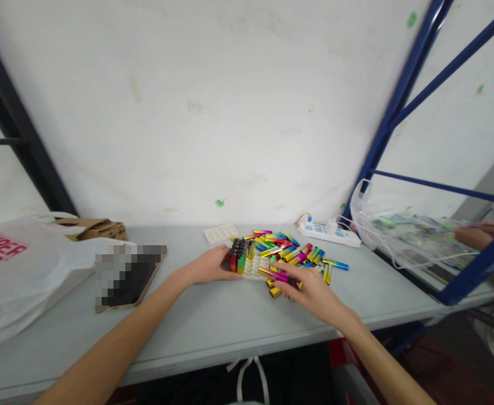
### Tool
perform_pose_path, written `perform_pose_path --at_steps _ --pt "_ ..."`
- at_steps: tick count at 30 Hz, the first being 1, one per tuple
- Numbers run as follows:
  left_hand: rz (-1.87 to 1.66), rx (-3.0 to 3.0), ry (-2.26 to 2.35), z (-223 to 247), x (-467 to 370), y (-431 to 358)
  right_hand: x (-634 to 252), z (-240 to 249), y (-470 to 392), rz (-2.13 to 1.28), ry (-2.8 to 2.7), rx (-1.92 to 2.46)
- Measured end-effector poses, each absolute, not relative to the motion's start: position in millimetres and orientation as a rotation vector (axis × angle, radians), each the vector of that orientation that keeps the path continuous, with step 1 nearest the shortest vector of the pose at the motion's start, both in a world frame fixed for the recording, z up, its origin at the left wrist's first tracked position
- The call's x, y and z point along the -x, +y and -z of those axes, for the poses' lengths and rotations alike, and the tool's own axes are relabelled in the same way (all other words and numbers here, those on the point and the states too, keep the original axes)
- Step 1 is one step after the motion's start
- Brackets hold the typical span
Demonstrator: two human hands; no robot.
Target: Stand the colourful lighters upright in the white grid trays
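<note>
A white tray with rows of small slots (254, 266) lies on the table; several upright lighters with black tops (239, 254) fill its left part. My left hand (213, 264) rests against the left side of the tray and these lighters, thumb along the front. In my right hand (309, 286), a shiny lighter (273, 274) in pink and gold is pinched between thumb and fingers, lying nearly level over the tray's right side. Behind and beside that hand spreads a loose pile of metallic multicoloured lighters (295, 254).
Another white slotted tray (220, 233) lies near the wall. A power strip (329, 233) with cables stands back right. At left are a phone (139, 277), a white plastic bag (27, 275) and cardboard (97, 229). Beyond the blue frame (388, 121), another person's hand (476, 235) shows.
</note>
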State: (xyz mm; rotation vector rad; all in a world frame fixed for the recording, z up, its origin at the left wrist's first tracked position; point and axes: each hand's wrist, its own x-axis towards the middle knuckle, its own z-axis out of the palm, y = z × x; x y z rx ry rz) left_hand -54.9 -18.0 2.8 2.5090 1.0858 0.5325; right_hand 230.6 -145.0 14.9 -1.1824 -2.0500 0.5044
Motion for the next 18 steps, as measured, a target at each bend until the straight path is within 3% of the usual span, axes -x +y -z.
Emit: perform_pose_path --at_steps 5,18 --pt "-0.531 -2.531 1.086 0.4 56.6 -14.6 -221.4 -25.9 -108.1 -0.868 -1.709 0.993" --pt "-0.532 -2.517 1.067 -1.7 56.9 -17.3 -174.1 -38.7 -43.4 -1.245 -1.407 0.63"
